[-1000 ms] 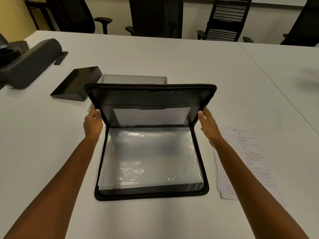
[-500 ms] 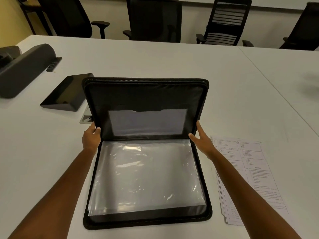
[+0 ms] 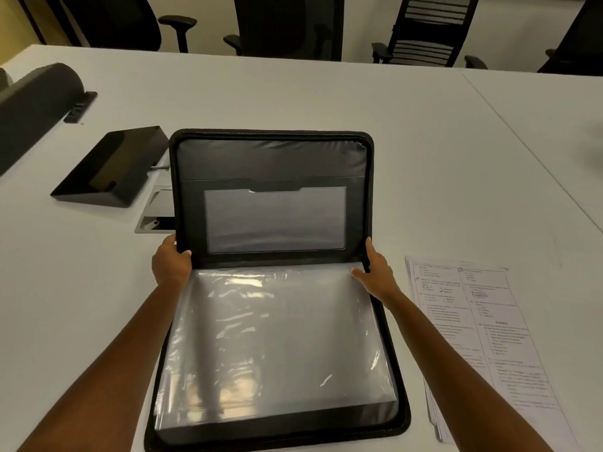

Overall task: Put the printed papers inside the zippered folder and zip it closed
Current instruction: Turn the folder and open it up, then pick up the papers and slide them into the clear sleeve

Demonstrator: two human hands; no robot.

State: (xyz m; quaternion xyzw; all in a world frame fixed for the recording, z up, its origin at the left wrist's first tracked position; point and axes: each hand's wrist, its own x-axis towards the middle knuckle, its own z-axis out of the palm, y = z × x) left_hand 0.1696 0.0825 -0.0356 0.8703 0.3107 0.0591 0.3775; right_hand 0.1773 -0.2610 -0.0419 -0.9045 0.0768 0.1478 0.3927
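A black zippered folder (image 3: pixel 270 158) lies unzipped on the white table in front of me, its lid swung far back. Clear plastic sleeves (image 3: pixel 274 337) fill its lower half, and a clear pocket sits on the inside of the lid. My left hand (image 3: pixel 171 264) grips the lid's left edge near the hinge. My right hand (image 3: pixel 375 272) holds the right edge, index finger up along the lid and thumb on the sleeves. The printed papers (image 3: pixel 473 327) lie in a stack on the table just right of the folder, beside my right forearm.
A black wedge-shaped device (image 3: pixel 111 166) sits left of the folder, with a metal table hatch (image 3: pixel 156 216) partly behind the lid. A dark cylindrical unit (image 3: pixel 32 106) lies at the far left. Office chairs (image 3: pixel 424 27) stand along the table's far side.
The lid has swung from nearly half-shut to wide open, leaning away from me. Both hands slid down its side edges toward the hinge. The view moved closer and lower.
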